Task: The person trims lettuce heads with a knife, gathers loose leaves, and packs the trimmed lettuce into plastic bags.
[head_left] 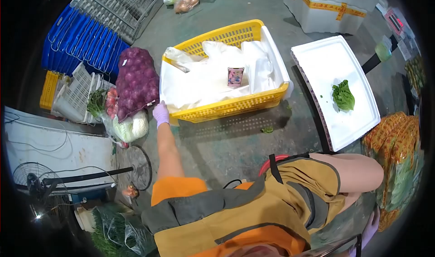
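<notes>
My left hand (161, 113), in a lavender glove, is closed on the near left corner of a yellow plastic crate (226, 109). White sheeting (199, 84) lines the crate and covers whatever lies under it. On the sheeting rests a small pink-edged rectangle (235, 77) that looks like a phone. At the lower right edge, part of my right hand (371, 225) shows in the same kind of glove, beside my leg; its fingers are not clear. A mesh sack of purple onions (136, 82) stands right beside the crate and my left hand.
Green leaves (343, 97) lie on a white foam surface (321, 66) to the right. Foam boxes (324, 12) stand behind it. Blue crates (77, 41), bagged vegetables (131, 126) and a fan (34, 180) are on the left. Orange-printed bags (394, 152) of greens sit at right.
</notes>
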The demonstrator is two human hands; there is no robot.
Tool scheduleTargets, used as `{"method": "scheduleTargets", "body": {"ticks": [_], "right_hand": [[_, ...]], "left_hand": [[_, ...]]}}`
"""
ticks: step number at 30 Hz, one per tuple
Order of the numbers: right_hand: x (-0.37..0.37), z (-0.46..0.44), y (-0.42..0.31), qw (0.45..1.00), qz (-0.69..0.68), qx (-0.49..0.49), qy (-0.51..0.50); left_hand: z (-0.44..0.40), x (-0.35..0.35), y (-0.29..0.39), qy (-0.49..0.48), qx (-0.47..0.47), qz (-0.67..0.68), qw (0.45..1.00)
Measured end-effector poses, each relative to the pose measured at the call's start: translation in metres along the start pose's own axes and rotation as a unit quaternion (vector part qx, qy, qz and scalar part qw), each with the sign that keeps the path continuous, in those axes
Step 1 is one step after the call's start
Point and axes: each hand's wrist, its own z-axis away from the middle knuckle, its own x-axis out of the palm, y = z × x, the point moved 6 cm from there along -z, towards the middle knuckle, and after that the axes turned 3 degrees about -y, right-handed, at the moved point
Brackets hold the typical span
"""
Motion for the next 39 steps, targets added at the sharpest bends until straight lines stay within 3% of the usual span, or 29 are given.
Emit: {"method": "scheduleTargets", "body": {"ticks": [3,5,6,7,9,11,13,14,15,16,17,18,19,21,23,24,26,27,28,29,31,33,34,36,37,39], "right_hand": [[0.002,-0.022,-0.054,0.999,0.018,0.013,-0.040],[-0.004,-0.029,-0.069,0.999,0.013,0.011,-0.047],[-0.006,-0.031,-0.078,0.998,-0.002,0.007,-0.065],[-0.008,-0.035,-0.084,0.996,-0.017,0.003,-0.083],[-0.014,-0.049,-0.056,0.997,-0.025,-0.001,-0.069],[-0.012,-0.052,-0.061,0.998,-0.040,-0.001,-0.051],[0.020,-0.039,-0.165,0.993,-0.058,-0.062,-0.084],[0.035,-0.034,-0.195,0.993,-0.066,-0.035,-0.088],[0.054,-0.037,-0.211,0.993,-0.075,-0.008,-0.088],[0.079,-0.046,-0.221,0.984,-0.087,-0.108,-0.114],[0.109,-0.047,-0.247,0.956,-0.262,-0.041,-0.128],[0.139,-0.059,-0.248,0.922,-0.343,-0.096,-0.150],[0.162,-0.065,-0.261,0.903,-0.395,-0.014,-0.167],[0.199,-0.082,-0.269,0.892,-0.378,-0.048,-0.244],[0.211,-0.106,-0.250,0.907,-0.362,-0.086,-0.199],[0.206,-0.117,-0.234,0.913,-0.380,-0.052,-0.137],[0.190,-0.133,-0.208,0.919,-0.391,-0.031,-0.047],[0.184,-0.138,-0.200,0.919,-0.392,-0.024,-0.041],[0.178,-0.142,-0.194,0.917,-0.396,-0.025,-0.035],[0.171,-0.146,-0.189,0.916,-0.398,-0.026,-0.031],[0.163,-0.151,-0.190,0.916,-0.398,-0.042,-0.031],[0.158,-0.158,-0.194,0.916,-0.389,-0.093,-0.020],[0.153,-0.163,-0.194,0.917,-0.388,-0.091,-0.020],[0.139,-0.173,-0.187,0.911,-0.412,-0.016,0.021],[0.131,-0.180,-0.187,0.912,-0.410,-0.015,0.020],[0.120,-0.194,-0.176,0.772,-0.635,0.012,0.013]], "left_hand": [[0.006,-0.009,0.009,0.071,-0.002,-0.078,0.994],[0.033,-0.043,0.031,0.375,0.082,-0.191,0.904],[0.018,-0.039,0.027,0.334,0.143,-0.151,0.919],[0.017,-0.049,0.038,0.332,0.139,-0.149,0.921],[0.009,-0.076,0.055,0.187,0.084,-0.020,0.979],[0.044,-0.121,0.117,0.259,0.125,0.068,0.955],[0.099,-0.131,0.201,0.314,0.307,0.297,0.848],[0.149,-0.134,0.258,0.318,0.363,0.221,0.847],[0.203,-0.133,0.308,0.251,0.447,0.268,0.816],[0.264,-0.124,0.354,0.328,0.581,0.230,0.709],[0.335,-0.134,0.389,0.229,0.677,0.221,0.664],[0.380,-0.116,0.412,0.183,0.770,0.313,0.525],[0.431,-0.099,0.427,0.064,0.797,0.227,0.556],[0.499,-0.078,0.433,0.023,0.865,0.257,0.431],[0.521,-0.087,0.441,-0.184,0.852,0.252,0.421],[0.511,-0.085,0.440,-0.158,0.835,0.344,0.401],[0.474,-0.062,0.448,-0.364,0.667,0.440,0.478],[0.454,-0.057,0.453,-0.353,0.542,0.512,0.565],[0.430,-0.049,0.459,-0.355,0.450,0.542,0.614],[0.413,-0.037,0.462,-0.395,0.313,0.596,0.625],[0.387,-0.024,0.482,-0.377,0.294,0.611,0.631],[0.375,-0.029,0.506,-0.292,0.405,0.547,0.672],[0.374,-0.025,0.521,-0.294,0.404,0.547,0.672],[0.369,-0.028,0.538,-0.151,0.387,0.608,0.677],[0.366,-0.024,0.542,-0.153,0.385,0.609,0.677],[0.349,-0.011,0.544,-0.176,0.278,0.655,0.680]]}}
